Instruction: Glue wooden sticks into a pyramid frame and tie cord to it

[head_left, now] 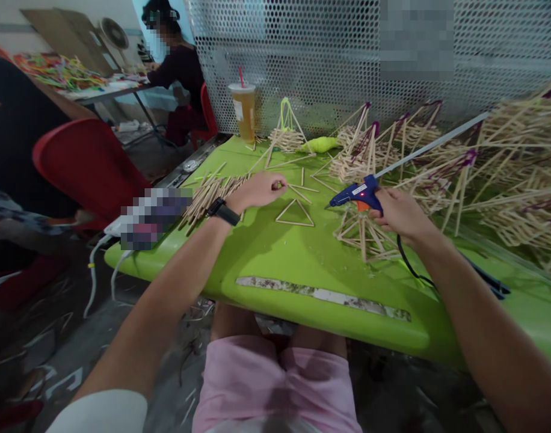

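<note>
My right hand (pixel 404 211) grips a blue hot glue gun (pixel 359 193) with a red light lit on its side. A long translucent glue stick (pixel 433 144) sticks out of its back, and its nozzle points left over the table. My left hand (pixel 260 189), with a dark watch on the wrist, is curled with thumb and fingers together; what lies between them I cannot make out. Thin wooden sticks lie by its fingertips. Just below on the green table is a triangle of sticks (pixel 295 224). A loose pile of sticks (pixel 207 195) lies beside my left wrist.
Stick structures (pixel 420 156) with purple ties crowd the right side; a small one (pixel 364 237) lies below the glue gun. A drink cup (pixel 243 111) stands at the back near a yellow-green object (pixel 320 144). A power strip (pixel 122 219) sits at the left edge. Two people sit at left.
</note>
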Action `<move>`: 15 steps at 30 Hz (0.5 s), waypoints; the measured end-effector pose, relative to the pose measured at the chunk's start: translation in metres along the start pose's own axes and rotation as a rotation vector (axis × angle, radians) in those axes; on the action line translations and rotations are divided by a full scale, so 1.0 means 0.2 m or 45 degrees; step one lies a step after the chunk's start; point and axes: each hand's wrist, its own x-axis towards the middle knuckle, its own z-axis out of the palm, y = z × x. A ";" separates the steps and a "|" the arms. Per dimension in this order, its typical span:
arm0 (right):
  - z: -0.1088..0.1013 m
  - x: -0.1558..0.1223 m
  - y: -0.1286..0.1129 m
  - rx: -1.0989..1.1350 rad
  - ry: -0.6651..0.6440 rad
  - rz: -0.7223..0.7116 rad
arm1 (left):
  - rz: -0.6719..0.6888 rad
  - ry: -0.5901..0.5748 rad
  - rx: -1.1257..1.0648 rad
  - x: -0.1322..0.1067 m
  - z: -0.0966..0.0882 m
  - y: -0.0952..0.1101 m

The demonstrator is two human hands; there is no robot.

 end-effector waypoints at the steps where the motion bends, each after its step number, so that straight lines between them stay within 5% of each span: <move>1: 0.00 0.00 0.00 -0.037 0.044 0.024 | 0.002 0.002 0.005 0.00 0.00 0.00; 9: 0.01 -0.03 -0.04 -0.288 0.134 -0.048 | 0.004 0.008 0.013 0.00 0.01 -0.01; 15: 0.03 -0.05 0.00 -0.660 0.211 -0.440 | -0.002 -0.013 0.047 0.00 0.00 0.00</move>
